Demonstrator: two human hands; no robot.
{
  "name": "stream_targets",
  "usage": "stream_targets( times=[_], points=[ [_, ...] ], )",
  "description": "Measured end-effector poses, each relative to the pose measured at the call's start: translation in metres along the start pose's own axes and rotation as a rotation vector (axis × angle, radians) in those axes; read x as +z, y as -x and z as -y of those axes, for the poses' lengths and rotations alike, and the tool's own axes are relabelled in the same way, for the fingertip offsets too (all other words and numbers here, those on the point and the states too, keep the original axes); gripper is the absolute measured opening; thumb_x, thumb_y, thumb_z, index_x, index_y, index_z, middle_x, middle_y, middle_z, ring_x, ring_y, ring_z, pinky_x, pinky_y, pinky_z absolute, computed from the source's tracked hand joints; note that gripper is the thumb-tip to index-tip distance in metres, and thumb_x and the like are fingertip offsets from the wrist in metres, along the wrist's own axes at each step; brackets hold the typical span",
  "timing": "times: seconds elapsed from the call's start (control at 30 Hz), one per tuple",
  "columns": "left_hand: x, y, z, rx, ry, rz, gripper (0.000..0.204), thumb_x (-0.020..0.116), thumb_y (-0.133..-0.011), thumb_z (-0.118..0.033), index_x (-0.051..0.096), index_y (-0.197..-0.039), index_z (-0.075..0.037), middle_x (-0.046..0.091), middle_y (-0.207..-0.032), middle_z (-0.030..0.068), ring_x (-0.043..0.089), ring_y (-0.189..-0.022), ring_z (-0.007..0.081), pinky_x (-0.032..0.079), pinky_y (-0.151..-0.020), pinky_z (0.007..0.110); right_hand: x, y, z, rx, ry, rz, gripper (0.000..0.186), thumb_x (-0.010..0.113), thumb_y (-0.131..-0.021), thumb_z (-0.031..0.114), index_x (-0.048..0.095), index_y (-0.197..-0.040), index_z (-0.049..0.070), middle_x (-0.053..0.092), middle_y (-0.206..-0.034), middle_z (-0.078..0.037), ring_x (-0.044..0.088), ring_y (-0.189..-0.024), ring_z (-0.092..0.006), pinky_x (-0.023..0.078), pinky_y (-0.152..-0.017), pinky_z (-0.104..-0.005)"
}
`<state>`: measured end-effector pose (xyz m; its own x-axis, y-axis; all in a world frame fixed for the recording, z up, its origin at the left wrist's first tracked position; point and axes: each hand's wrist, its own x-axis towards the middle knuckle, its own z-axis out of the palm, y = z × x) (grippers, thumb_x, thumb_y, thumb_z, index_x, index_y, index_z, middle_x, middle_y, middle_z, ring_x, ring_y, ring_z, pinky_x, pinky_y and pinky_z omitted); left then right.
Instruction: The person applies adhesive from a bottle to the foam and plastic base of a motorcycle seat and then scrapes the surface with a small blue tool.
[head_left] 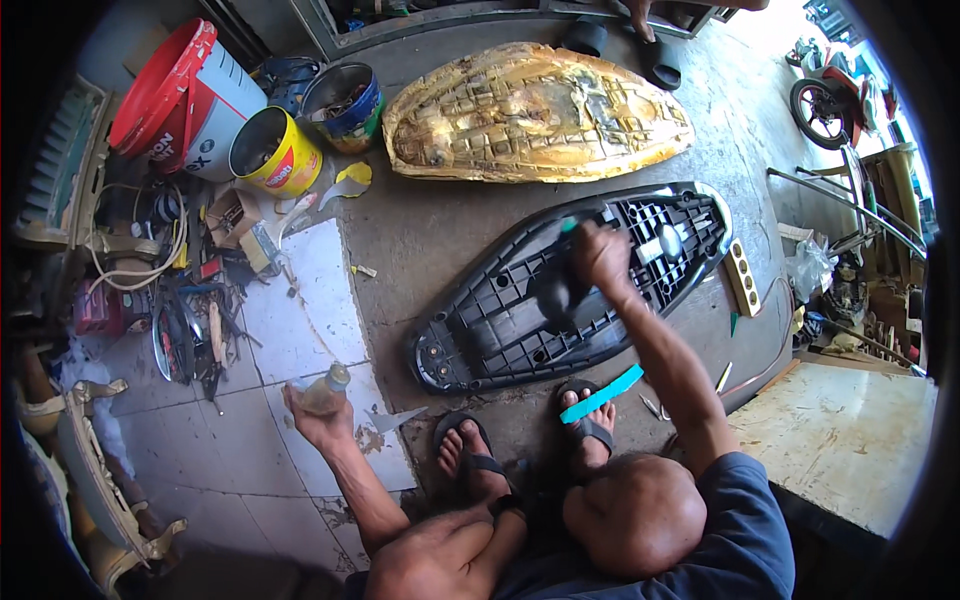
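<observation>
My left hand is closed around a small clear bottle with a cloudy, yellowish look, held above the tiles. My right hand is over the black plastic motorcycle seat base, which lies ribbed side up on the floor. Its fingers are curled and somewhat blurred. A bit of teal shows beside them, but what they hold is hidden. Beyond the base lies a worn, yellowish seat foam, its moulded underside up. A bright turquoise strip crosses my right foot.
At the left stand a red-and-white bucket, a yellow can and a blue can. Tools and cables clutter the tiles. A power strip lies right of the base. Another person's hand shows at the top.
</observation>
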<state>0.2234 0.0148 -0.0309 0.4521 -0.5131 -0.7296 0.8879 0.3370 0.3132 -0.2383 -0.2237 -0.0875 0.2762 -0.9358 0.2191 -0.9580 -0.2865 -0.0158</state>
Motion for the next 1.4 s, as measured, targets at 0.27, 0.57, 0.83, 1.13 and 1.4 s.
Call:
stream_targets(
  times=[0.27,0.57,0.83,1.13,1.4],
  points=[
    [-0.01,-0.002,-0.004,-0.093,0.045,0.212,0.022,0.059,-0.095,-0.034,0.066,-0.102,-0.015,0.068,-0.088,0.0048,0.067,-0.08,0.0194,0.057,-0.077,0.042,-0.03,-0.045,0.075,-0.018,-0.236,0.216,0.018,0.055,-0.086,0.022,0.069,-0.091,0.012,0.07,-0.077,-0.015,0.067,-0.074,-0.0346,0.042,-0.079,-0.0488],
    [-0.008,-0.001,0.01,-0.043,0.153,0.041,0.027,0.065,-0.091,-0.029,0.064,-0.111,-0.012,0.067,-0.1,0.0115,0.066,-0.09,0.0235,0.056,-0.083,0.044,-0.032,-0.002,0.225,-0.743,-0.478,0.261,0.011,0.058,-0.076,0.017,0.065,-0.078,0.009,0.064,-0.066,-0.013,0.065,-0.067,-0.0309,0.043,-0.079,-0.0431],
    [-0.007,-0.051,-0.049,0.36,0.045,0.007,0.034,0.069,-0.088,-0.027,0.058,-0.113,-0.007,0.059,-0.116,0.0101,0.06,-0.109,0.0258,0.055,-0.087,0.044,-0.086,0.075,0.205,-0.985,-0.594,0.066,0.02,0.06,-0.075,0.015,0.065,-0.093,0.007,0.058,-0.064,-0.002,0.056,-0.071,-0.0195,0.041,-0.074,-0.0376],
    [0.01,-0.065,-0.081,0.43,-0.48,-0.047,0.06,0.06,-0.083,-0.056,0.059,-0.115,-0.005,0.064,-0.109,0.0154,0.064,-0.091,0.0327,0.056,-0.08,0.045,-0.101,0.108,0.033,-0.128,-0.425,0.013,0.01,0.063,-0.081,0.017,0.068,-0.088,0.012,0.056,-0.065,-0.007,0.055,-0.066,-0.0269,0.041,-0.067,-0.0419],
    [-0.024,0.02,0.074,-0.267,-0.974,0.145,0.076,0.062,-0.088,-0.05,0.034,-0.148,-0.012,0.039,-0.146,0.0147,0.047,-0.125,0.033,0.037,-0.106,0.05,-0.121,0.167,-0.045,0.614,-0.407,-0.063,0.019,0.064,-0.088,0.018,0.069,-0.104,0.009,0.068,-0.082,-0.016,0.066,-0.079,-0.0348,0.051,-0.075,-0.0439]
  ],
)
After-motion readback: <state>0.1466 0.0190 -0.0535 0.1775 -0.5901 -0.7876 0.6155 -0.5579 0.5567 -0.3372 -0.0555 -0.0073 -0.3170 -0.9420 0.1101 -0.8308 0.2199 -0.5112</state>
